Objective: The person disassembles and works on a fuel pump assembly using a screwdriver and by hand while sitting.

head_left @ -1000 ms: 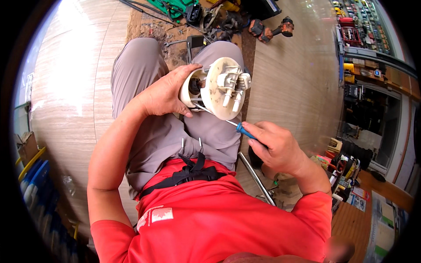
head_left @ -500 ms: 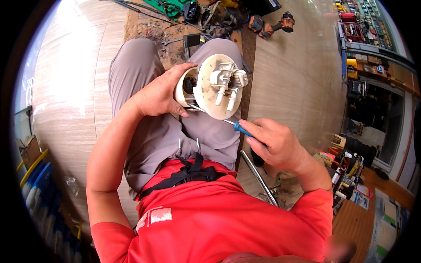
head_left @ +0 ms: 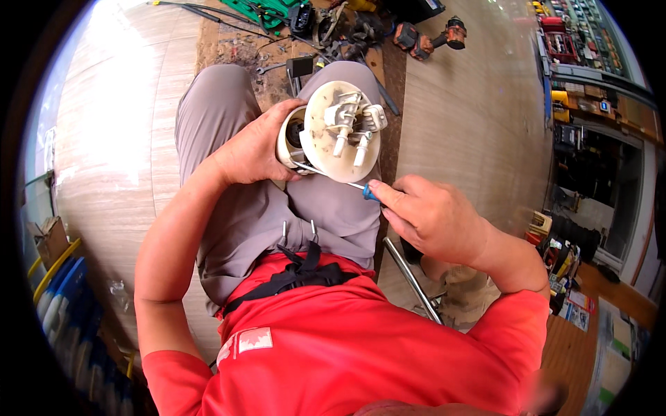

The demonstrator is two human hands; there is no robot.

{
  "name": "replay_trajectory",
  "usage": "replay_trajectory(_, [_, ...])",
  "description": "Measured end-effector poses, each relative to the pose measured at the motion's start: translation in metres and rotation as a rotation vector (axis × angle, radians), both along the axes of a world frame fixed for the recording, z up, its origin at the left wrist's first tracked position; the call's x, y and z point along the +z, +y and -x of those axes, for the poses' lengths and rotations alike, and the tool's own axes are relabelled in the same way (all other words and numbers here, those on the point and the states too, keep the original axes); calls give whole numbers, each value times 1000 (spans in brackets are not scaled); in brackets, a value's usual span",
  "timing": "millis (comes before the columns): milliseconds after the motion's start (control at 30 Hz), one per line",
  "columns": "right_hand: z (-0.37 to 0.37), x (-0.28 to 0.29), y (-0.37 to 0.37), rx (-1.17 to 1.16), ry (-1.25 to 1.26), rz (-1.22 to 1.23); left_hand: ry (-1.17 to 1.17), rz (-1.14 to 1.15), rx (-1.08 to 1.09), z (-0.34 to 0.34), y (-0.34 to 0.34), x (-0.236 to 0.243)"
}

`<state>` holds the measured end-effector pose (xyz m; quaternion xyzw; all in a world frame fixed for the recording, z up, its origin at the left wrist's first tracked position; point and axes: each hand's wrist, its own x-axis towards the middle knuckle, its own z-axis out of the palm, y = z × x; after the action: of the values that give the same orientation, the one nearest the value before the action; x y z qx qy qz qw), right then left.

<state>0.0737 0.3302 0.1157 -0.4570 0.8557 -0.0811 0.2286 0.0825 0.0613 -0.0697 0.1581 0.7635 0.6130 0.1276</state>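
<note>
A cream plastic assembly sits above my thighs: a round lid with molded nozzles and a connector, beside a cylindrical body with a dark part inside. My left hand grips the body from the left, thumb along its lower side. My right hand is closed round a screwdriver's blue handle. The thin metal shaft runs up-left to the lower edge of the assembly, where the lid and body meet; its exact tip is hard to make out.
Beyond my knees lies cardboard with tools, dark parts and a green item. An orange-and-black power drill lies upper right. Shelving and a desk stand at right, blue items at lower left, a chrome bar by my hip.
The assembly, my left hand and the screwdriver have shifted slightly up and left. My right wrist and elbow have swung outward to the right, the fingers now covering more of the blue handle.
</note>
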Motion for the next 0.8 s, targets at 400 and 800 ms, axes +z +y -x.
replay_trajectory(400, [5, 2, -5, -156, -178, 49, 33, -26, 30, 0, 1, -3])
replay_trajectory(800, [-11, 10, -23, 10, 140, -106, 132, -70, 42, 1, 2, -15])
